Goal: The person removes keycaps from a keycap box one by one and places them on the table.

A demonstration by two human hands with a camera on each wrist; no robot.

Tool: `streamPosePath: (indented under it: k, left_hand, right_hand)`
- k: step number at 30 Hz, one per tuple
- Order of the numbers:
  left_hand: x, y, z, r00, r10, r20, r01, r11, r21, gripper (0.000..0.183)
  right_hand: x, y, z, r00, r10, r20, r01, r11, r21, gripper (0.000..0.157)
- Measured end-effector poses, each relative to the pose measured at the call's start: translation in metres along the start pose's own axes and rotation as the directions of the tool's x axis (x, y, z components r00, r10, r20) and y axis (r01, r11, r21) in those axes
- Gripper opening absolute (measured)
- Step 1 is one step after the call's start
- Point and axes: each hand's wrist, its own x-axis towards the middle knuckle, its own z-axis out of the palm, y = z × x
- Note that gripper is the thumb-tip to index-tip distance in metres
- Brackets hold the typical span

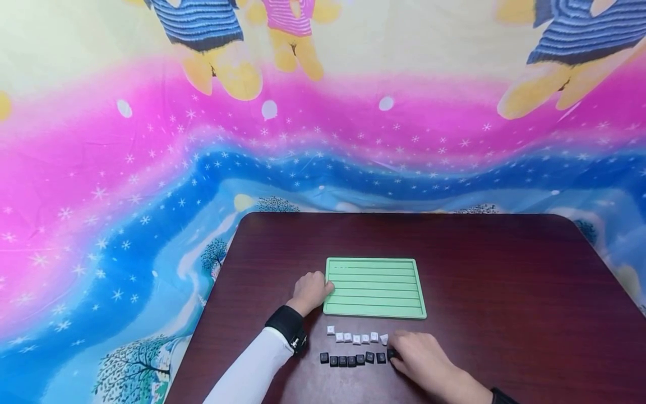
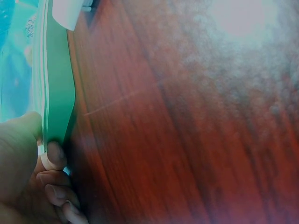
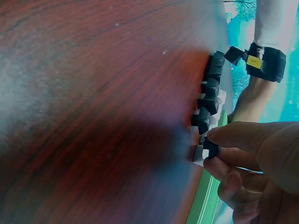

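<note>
A light green ridged tray [image 1: 373, 287] lies flat on the table. My left hand [image 1: 310, 293] grips its left edge; in the left wrist view the thumb is on one face and the fingertips [image 2: 57, 154] are on the other. My right hand [image 1: 424, 359] pinches a black keycap [image 3: 211, 148] between thumb and index finger, at the right end of a row of black keycaps [image 1: 351, 361]. Just above that row runs an uneven row of white keycaps [image 1: 356, 339]. The rightmost white keycap [image 1: 384, 339] sits tilted beside my right fingertips.
The dark reddish-brown table [image 1: 504, 280] has rounded far corners. Behind it hangs a printed cloth [image 1: 323, 134] in pink and blue. A black band [image 1: 286, 327] with a small device is strapped round the left wrist.
</note>
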Motion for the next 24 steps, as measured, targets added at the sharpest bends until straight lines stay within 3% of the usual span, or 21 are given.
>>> streamPosePath:
  k: [24]
  left_hand:
    - [-0.002,0.0003,-0.0008,1.0,0.009,-0.021,-0.01,1.0,-0.012,0.044]
  right_hand:
    - [-0.0009,0.001,0.01,1.0,0.005,0.019,-0.005,1.0,0.011,0.022]
